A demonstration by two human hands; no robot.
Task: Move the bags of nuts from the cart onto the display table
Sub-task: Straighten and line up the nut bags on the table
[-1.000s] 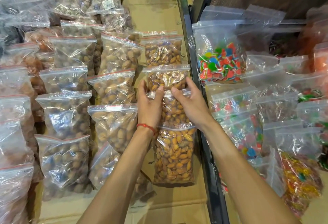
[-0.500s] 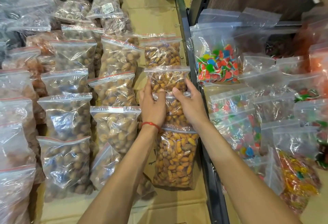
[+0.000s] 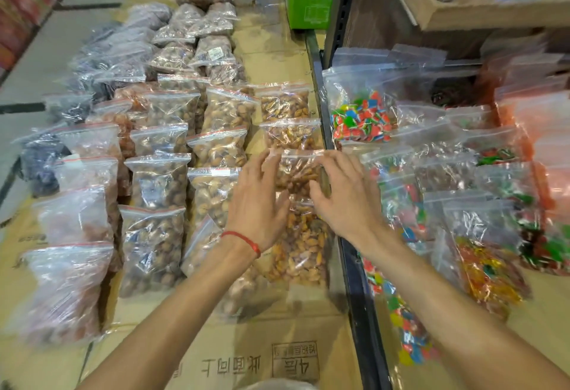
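Observation:
A column of clear zip bags of almonds lies along the right edge of the cardboard-covered display table (image 3: pixel 246 343). The third almond bag (image 3: pixel 297 170) lies flat between my hands, overlapping the nearest almond bag (image 3: pixel 303 247). My left hand (image 3: pixel 256 201), with a red string on its wrist, has spread fingers resting at that bag's left top corner. On the other side, my right hand (image 3: pixel 345 195) reaches the bag's right top edge with its fingers apart. Neither hand closes around the bag. No cart is in view.
Rows of bagged nuts and dried fruit (image 3: pixel 157 179) fill the table to the left. A black metal shelf frame (image 3: pixel 357 266) borders the table on the right, with bags of coloured candy (image 3: pixel 361 118) behind it. A green box (image 3: pixel 308 3) stands at the back.
Both hands have loosened from the almond bag: their fingers went from pinching its top to spread flat. The view has tilted up and widened.

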